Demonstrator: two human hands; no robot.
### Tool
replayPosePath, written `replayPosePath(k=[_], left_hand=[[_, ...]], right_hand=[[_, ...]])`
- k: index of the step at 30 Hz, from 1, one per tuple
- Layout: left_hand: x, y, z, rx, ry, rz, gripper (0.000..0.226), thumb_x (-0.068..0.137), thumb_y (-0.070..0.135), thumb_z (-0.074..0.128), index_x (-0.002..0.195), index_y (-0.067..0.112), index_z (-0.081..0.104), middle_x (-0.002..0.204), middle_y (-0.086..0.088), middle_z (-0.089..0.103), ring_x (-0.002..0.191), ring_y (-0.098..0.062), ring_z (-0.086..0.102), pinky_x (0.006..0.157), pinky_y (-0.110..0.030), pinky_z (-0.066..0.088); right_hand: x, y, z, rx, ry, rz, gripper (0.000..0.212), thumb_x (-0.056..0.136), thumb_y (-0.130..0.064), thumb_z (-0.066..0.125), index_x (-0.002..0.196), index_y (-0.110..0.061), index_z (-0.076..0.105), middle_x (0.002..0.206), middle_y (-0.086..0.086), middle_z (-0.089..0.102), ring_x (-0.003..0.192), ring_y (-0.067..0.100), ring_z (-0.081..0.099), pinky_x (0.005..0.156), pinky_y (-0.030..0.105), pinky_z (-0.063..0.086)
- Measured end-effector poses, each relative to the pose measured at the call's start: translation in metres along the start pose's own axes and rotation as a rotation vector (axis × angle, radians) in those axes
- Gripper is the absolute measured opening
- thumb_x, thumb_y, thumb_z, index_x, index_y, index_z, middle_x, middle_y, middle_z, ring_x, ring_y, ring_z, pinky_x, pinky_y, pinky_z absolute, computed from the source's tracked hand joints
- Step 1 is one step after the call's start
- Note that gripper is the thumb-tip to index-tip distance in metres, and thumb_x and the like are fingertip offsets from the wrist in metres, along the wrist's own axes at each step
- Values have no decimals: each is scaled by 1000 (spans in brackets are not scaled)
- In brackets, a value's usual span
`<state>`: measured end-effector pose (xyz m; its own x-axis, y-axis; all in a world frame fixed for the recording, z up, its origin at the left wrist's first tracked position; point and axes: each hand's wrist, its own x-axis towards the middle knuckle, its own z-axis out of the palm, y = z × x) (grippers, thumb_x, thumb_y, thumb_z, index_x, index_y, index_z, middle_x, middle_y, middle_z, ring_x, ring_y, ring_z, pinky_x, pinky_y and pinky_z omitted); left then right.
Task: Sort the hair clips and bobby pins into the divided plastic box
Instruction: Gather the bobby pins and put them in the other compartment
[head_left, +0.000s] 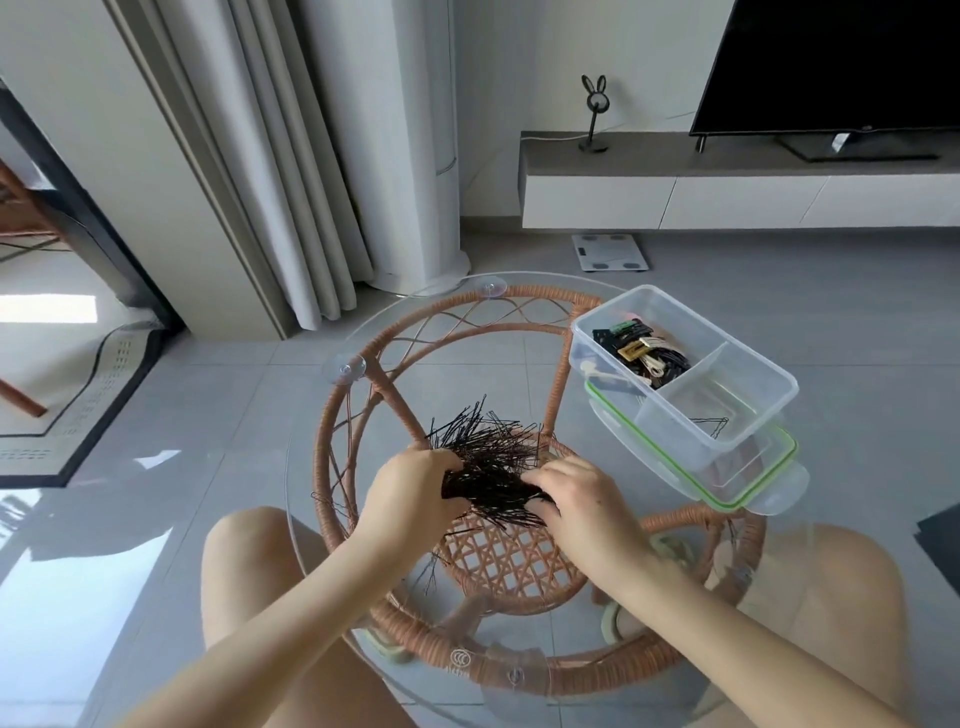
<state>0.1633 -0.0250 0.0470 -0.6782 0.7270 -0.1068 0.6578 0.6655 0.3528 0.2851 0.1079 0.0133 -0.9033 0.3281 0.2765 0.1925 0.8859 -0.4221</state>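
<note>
A bristling black bundle of bobby pins (483, 462) is gripped between the left hand (415, 493) and right hand (576, 499), both closed on it

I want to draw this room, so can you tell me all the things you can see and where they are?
bobby pins: one big bundle, black, held over the table middle; a few loose nearby
divided plastic box: one, clear, table's far right
hair clips: a small pile, black, gold, cream, green, in the box's far compartment
lid: one, clear with green seal, under the box
glass table: one, round, clear top on brown rattan frame
TV: one, black, top right
rabbit-ear stand: one, black, on the TV shelf
scale: one, white, on the floor
curtain: pale grey, left
left hand: gripping the bundle
right hand: on the bundle
</note>
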Motion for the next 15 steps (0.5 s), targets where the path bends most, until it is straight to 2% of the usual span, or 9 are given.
replayPosePath(k=[3,6,8,10,12,15], left_hand=[[2,-1,-7,-54,37,-18,30,85,21,63,114,16,65,110,-3,69,96,-20,65,83,-26,49],[5,1,-16,-99,53,-33,20,84,18,64,102,13,71,97,-4,73,80,-19,66,75,-24,52],[7,5,-23,-128,52,-34,18,84,17,64,98,11,73,92,-6,74,74,-18,67,73,-27,55],[7,10,-32,-149,67,-34,15,83,15,64,94,11,74,88,-6,74,64,-18,64,64,-24,55],[9,13,-40,-168,82,-22,14,83,13,64,90,9,75,79,-6,73,52,-14,59,49,-17,47],[12,21,-52,-205,95,-19,12,82,14,65,88,11,75,63,4,63,44,-2,50,37,-6,34]], right_hand=[[2,0,-6,32,48,7,29,62,-1,80,89,-4,73,82,8,74,78,21,70,79,28,52],[5,0,-17,119,66,83,22,72,-5,74,94,-5,73,89,9,74,86,22,68,85,26,51],[7,-1,-26,178,79,143,20,76,-8,72,95,-6,72,92,7,74,86,16,67,84,15,44],[10,-1,-36,238,100,205,20,75,-9,73,95,-6,72,91,5,74,77,6,64,77,3,41],[13,1,-47,293,117,264,20,74,-9,74,93,-7,73,85,3,74,66,1,61,68,-1,42],[16,9,-65,360,142,318,18,72,-11,76,89,-9,74,76,-5,70,64,1,63,66,5,47]])
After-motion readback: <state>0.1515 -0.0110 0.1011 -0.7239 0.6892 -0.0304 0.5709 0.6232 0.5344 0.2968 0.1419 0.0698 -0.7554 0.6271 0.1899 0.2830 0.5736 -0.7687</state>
